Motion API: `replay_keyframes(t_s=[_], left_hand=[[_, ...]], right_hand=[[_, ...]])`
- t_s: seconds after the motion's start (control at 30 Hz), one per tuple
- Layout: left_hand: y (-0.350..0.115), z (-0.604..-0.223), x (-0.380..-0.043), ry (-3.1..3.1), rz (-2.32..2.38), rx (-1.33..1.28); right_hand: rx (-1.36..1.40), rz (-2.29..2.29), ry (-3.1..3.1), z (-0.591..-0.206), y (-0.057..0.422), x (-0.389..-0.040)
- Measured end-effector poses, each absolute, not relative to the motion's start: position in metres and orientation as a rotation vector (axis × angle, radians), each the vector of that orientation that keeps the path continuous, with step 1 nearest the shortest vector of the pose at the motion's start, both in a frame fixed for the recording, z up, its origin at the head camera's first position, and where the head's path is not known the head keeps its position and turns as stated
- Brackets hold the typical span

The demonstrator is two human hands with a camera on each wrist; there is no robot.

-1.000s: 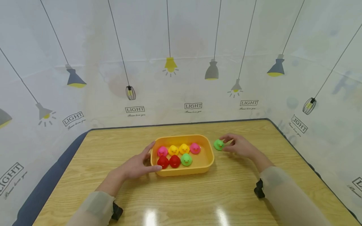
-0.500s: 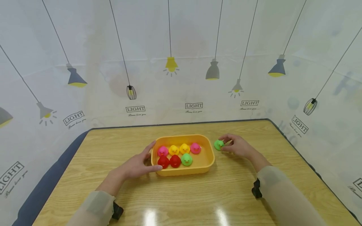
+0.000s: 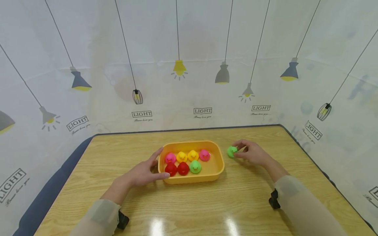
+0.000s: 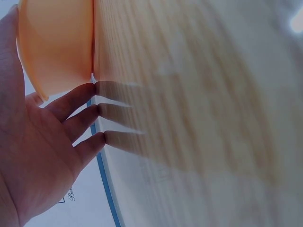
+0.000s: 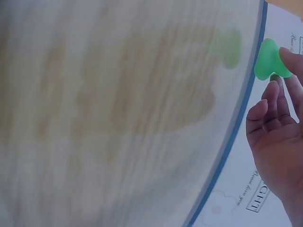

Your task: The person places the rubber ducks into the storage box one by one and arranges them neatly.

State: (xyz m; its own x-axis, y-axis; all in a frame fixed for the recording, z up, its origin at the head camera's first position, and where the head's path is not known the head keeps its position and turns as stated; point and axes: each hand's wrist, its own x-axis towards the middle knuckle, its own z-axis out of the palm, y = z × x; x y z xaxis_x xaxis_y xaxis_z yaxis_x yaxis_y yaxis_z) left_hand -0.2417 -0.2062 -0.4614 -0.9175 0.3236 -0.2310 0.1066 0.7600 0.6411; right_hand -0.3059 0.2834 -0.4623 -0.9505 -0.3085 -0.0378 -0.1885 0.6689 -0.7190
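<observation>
A yellow-orange tray (image 3: 206, 178) holds several toy ducks: pink, yellow, red and one green duck (image 3: 195, 167). My left hand (image 3: 144, 172) spans the tray's left end, thumb at the front rim and index finger at the back rim. In the left wrist view the other fingers (image 4: 80, 123) are fairly straight and reach down beside the tray. Right of the tray, my right hand (image 3: 251, 153) pinches another green toy duck (image 3: 231, 151) between thumb and fingers. The right wrist view shows this duck (image 5: 269, 59) at the fingertips, apart from its reflection on the table.
The wooden table (image 3: 189, 206) extends around the tray, with a dark blue border (image 3: 130, 132) along its back edge. White cloth with printed lamps (image 3: 178, 67) and lettering stands behind and at both sides.
My right hand has closed its fingers on the green duck and shifted slightly to the right with it. The left hand, the tray and its ducks have stayed in place.
</observation>
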Motion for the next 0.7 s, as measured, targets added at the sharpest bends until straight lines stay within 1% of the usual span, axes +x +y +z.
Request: replay_keyframes(t_s=[0.37,0.7], left_hand=[[-0.205,-0.461,-0.242,2.629,0.919,0.321],[-0.204,-0.459,-0.24,2.631,0.92,0.346]], right_hand=[[-0.475,-1.155,2.776,-0.442,0.29,-0.286],[-0.622,-1.189,2.801,-0.421,0.274,-0.271]])
